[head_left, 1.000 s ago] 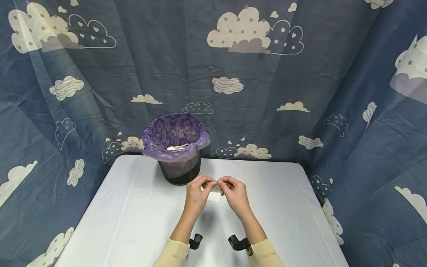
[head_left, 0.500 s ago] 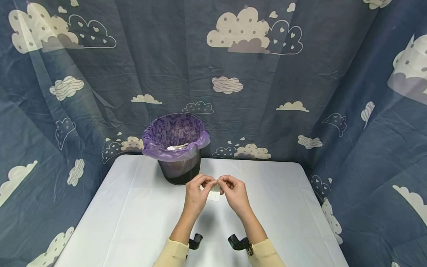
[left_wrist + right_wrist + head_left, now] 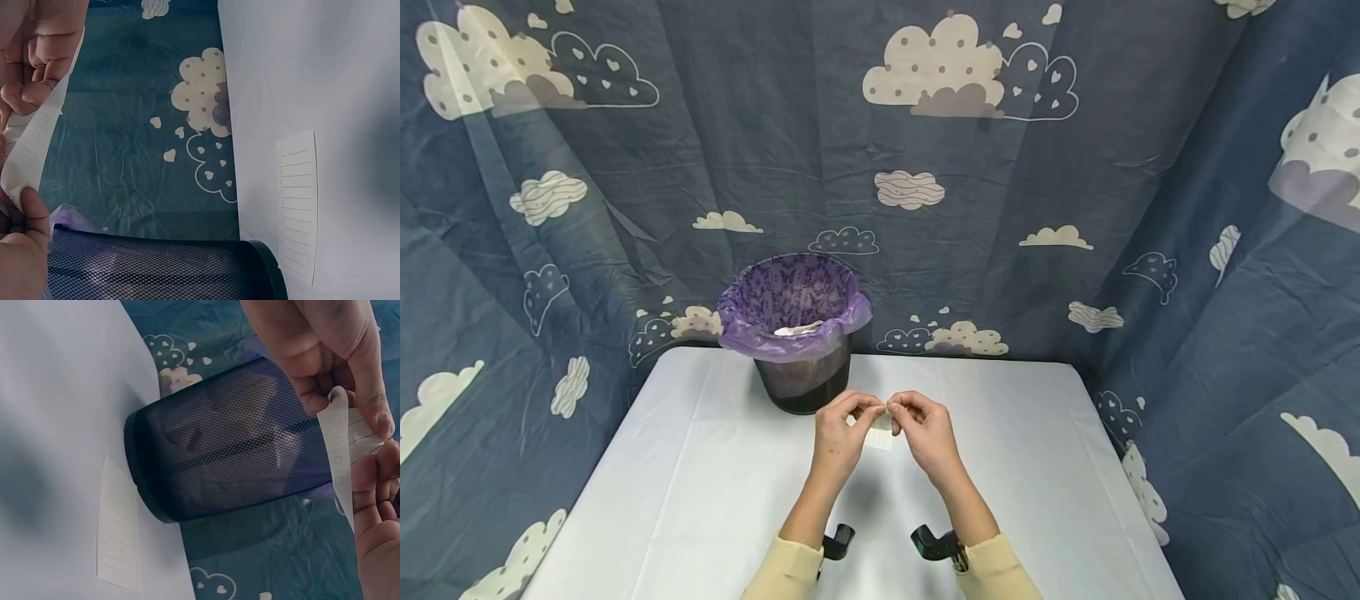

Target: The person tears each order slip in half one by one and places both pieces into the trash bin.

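My left hand (image 3: pixel 840 432) and right hand (image 3: pixel 927 432) meet above the table, thumbs and fingertips close together. Between them they pinch a thin paper slip (image 3: pixel 37 140) printed with small square boxes and lines. It is bent, with one edge curled over near the left hand's fingers in the right wrist view (image 3: pixel 338 394). Part of the slip is hidden behind the fingers. A second lined slip with a column of small boxes, the checklist slip (image 3: pixel 297 209), lies flat on the table below the hands.
Behind and left of my hands stands a black mesh waste bin (image 3: pixel 808 383) lined with a purple bag (image 3: pixel 760 337), with white paper (image 3: pixel 799 329) inside. The table (image 3: pixel 700 500) has a white cover. A dark blue cloud-patterned curtain (image 3: pixel 790 167) hangs around it.
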The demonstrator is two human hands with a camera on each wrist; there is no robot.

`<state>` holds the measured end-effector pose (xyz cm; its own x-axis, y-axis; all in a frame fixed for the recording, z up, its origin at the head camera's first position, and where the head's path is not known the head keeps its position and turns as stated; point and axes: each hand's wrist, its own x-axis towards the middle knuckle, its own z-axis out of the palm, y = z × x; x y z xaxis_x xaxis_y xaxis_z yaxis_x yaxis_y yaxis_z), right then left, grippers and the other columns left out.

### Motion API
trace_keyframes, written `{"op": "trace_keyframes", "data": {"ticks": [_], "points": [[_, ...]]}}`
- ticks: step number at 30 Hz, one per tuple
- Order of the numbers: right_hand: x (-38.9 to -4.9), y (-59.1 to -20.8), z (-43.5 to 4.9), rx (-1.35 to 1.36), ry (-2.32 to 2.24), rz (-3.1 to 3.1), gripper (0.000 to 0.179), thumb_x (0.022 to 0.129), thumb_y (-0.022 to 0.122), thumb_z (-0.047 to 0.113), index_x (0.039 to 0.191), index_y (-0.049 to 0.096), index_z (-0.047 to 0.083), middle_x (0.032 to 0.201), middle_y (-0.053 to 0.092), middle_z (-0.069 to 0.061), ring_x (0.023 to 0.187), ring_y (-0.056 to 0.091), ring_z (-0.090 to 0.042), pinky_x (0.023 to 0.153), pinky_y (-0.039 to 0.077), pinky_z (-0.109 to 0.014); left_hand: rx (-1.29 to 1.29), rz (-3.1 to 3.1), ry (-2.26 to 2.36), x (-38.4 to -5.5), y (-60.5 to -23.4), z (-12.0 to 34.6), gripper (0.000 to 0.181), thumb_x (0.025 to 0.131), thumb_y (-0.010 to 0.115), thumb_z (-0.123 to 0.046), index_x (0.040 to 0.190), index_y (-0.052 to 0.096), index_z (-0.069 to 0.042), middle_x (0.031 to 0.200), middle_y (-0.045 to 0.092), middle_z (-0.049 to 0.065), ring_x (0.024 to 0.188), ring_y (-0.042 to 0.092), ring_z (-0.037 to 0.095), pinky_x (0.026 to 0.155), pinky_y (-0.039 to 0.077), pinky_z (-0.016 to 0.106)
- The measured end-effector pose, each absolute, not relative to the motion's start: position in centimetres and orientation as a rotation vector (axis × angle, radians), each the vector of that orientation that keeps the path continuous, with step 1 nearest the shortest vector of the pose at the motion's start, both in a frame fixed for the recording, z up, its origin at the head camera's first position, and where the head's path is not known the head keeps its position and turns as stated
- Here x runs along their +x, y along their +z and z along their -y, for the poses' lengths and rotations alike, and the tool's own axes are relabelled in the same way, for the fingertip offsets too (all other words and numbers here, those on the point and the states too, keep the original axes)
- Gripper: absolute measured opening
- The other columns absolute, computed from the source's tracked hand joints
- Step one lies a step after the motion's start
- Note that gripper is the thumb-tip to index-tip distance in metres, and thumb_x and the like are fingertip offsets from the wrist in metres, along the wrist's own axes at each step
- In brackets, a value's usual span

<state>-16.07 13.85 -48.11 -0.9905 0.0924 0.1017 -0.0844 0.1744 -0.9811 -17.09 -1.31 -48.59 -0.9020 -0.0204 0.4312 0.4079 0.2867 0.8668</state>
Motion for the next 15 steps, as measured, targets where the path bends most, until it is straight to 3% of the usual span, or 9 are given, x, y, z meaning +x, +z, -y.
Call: {"op": "trace_keyframes", "data": {"ticks": [15], "points": [[-16.26, -48.12, -13.66, -0.04, 1.945, 2.289, 0.01, 0.102, 0.071, 0.013, 0.1, 0.074, 0.003, 0.075, 0.065, -0.002, 0.067, 0.059, -0.015, 0.055, 0.038, -0.02, -0.305, 2.196, -1.695, -17.15, -48.58, 1.74, 0.006, 0.088, 0.085, -0.016, 0.085, 0.082, -0.012, 0.082, 0.075, -0.002, 0.072, 0.056, 0.005, 0.067, 0.046, 0.018]]}}
